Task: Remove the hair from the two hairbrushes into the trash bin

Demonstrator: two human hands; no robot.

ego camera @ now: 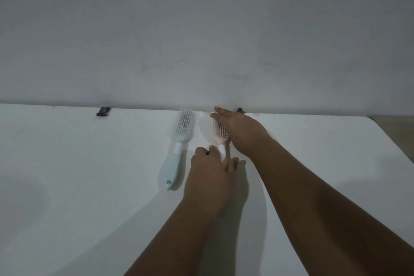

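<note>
Two hairbrushes: blue one [179, 139] untouched, pink one [220, 139] with left hand [212, 168] fingers gripping its handle, right hand [237, 130] fingers open.

there is a single view, from a camera worn on the person's head, looking forward and steeply down over a white table [67, 186] toward its far edge, where it meets a plain wall [201, 29]. it sits close: both forearms run in from the bottom edge, the wall fills the upper half, and the table's right far corner shows at the right.
</note>
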